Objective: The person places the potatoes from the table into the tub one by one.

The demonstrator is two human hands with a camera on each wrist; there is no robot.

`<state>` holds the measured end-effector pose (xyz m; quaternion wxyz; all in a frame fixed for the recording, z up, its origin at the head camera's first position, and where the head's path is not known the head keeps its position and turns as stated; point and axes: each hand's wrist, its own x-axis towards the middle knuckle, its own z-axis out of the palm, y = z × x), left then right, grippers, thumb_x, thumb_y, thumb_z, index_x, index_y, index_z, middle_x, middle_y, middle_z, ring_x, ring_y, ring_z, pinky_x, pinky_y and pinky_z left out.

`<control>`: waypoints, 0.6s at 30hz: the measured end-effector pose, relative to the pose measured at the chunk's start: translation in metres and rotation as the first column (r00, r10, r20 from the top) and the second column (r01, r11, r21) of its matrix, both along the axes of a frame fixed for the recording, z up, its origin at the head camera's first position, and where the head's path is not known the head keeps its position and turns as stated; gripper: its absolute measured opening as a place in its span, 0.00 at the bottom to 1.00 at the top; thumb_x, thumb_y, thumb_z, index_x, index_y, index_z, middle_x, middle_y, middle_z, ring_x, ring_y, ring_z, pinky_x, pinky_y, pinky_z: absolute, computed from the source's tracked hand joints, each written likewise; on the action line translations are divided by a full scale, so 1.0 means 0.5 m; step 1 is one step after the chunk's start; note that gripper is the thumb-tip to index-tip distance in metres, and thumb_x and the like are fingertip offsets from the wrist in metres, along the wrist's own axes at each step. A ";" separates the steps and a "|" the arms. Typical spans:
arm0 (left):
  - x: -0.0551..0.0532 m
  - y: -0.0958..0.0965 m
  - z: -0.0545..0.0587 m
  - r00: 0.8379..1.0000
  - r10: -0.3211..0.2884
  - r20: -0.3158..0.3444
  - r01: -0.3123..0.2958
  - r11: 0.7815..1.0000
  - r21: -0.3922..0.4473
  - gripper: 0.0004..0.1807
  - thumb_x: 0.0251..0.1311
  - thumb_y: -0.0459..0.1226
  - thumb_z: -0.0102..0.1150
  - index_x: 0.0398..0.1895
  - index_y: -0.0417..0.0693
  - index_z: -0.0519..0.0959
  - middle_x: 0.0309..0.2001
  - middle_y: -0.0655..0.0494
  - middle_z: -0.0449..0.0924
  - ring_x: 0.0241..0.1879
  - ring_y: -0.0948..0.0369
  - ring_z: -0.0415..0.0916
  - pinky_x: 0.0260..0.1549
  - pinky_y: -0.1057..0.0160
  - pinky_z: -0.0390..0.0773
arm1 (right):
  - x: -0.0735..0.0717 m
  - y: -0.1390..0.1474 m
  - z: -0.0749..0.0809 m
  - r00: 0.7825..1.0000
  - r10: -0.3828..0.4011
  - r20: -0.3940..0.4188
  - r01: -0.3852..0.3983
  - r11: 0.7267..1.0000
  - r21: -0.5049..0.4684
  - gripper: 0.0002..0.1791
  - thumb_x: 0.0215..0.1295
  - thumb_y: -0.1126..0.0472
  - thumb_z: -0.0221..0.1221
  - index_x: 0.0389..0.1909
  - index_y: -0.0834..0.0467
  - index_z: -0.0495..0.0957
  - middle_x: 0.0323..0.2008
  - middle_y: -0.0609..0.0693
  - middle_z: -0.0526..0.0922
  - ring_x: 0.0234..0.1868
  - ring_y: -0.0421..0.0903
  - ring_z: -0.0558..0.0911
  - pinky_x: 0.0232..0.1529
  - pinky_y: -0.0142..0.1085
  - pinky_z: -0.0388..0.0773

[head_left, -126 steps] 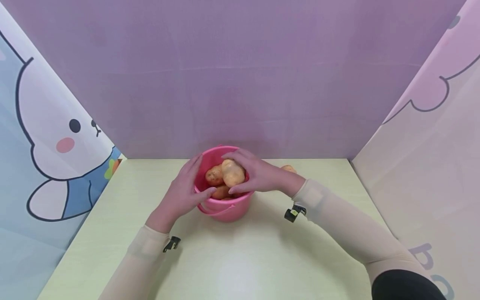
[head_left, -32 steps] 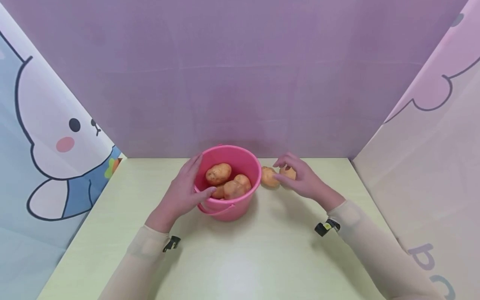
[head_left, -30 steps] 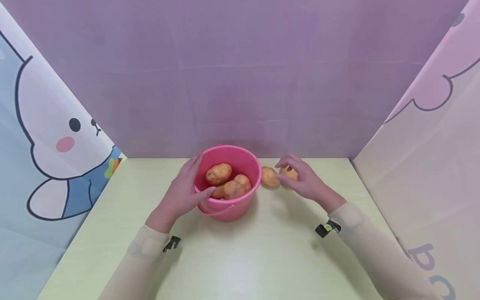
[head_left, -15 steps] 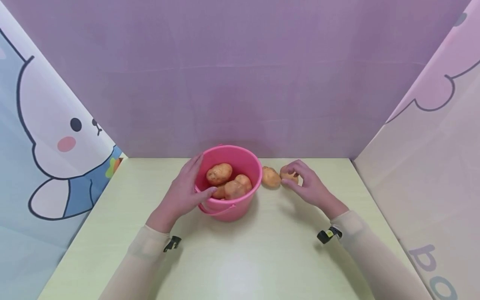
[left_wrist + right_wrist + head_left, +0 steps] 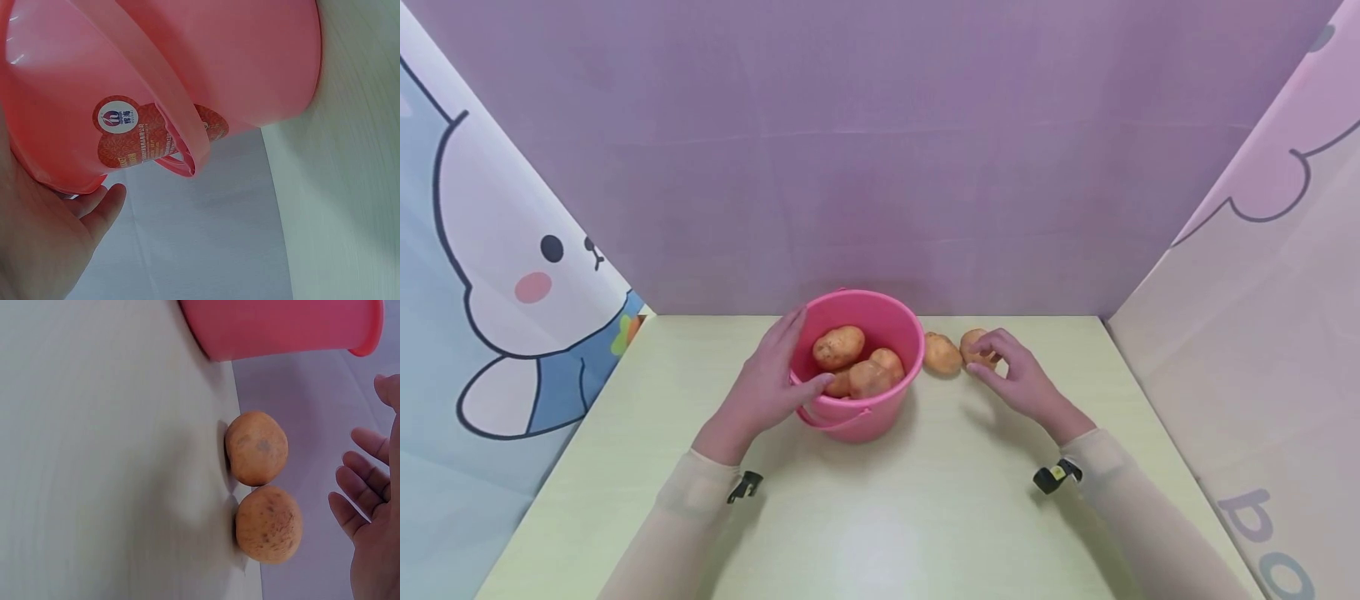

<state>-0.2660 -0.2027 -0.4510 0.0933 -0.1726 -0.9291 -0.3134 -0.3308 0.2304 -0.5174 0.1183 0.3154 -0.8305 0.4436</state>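
Observation:
A pink bucket (image 5: 880, 417) stands on the table with several potatoes inside, one of them a long potato (image 5: 838, 347). My left hand (image 5: 763, 385) holds its left rim, thumb across the front edge and fingers along the outside. In the left wrist view the bucket's handle (image 5: 156, 75) hangs beside a red label. Right of the bucket, two more potatoes lie together, a nearer-to-bucket potato (image 5: 942, 355) and an outer potato (image 5: 973, 345). My right hand (image 5: 1018, 375) hovers by the outer one, fingers loosely bent. The right wrist view shows this hand with nothing in it, apart from both potatoes.
The pale table (image 5: 880, 517) meets a purple back wall (image 5: 880, 167) just behind the bucket and potatoes. Printed side panels stand at both sides, the left panel (image 5: 497, 250) with a cartoon animal.
My right hand has let go of a potato inside the bucket, then moved right and slightly back toward me beside the outer potato. My left hand has stayed on the rim.

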 end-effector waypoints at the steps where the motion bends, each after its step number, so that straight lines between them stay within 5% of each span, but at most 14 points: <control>1: 0.000 0.000 0.000 1.000 0.002 0.001 -0.002 1.000 0.001 0.63 0.64 0.56 0.76 0.93 0.49 0.48 0.90 0.47 0.49 0.86 0.41 0.50 0.67 0.29 0.76 | -0.001 0.001 -0.002 1.000 -0.003 -0.002 0.003 1.000 -0.001 0.11 0.73 0.68 0.71 0.52 0.58 0.84 0.51 0.63 0.83 0.50 0.59 0.81 0.49 0.56 0.84; 8: 0.002 0.000 0.003 1.000 0.001 0.009 -0.001 1.000 -0.008 0.64 0.64 0.55 0.78 0.93 0.51 0.47 0.90 0.47 0.48 0.86 0.41 0.50 0.66 0.28 0.77 | -0.003 0.007 -0.013 1.000 -0.023 0.013 0.023 1.000 0.003 0.12 0.74 0.67 0.71 0.53 0.65 0.84 0.52 0.58 0.84 0.49 0.60 0.81 0.50 0.57 0.83; 18: 0.000 -0.003 0.002 1.000 -0.006 0.010 0.006 1.000 -0.011 0.66 0.63 0.56 0.79 0.93 0.54 0.45 0.90 0.49 0.47 0.86 0.41 0.50 0.65 0.27 0.78 | -0.014 0.021 -0.024 0.998 -0.050 0.043 0.052 0.998 -0.029 0.10 0.74 0.67 0.71 0.51 0.63 0.85 0.51 0.58 0.85 0.50 0.58 0.83 0.52 0.60 0.82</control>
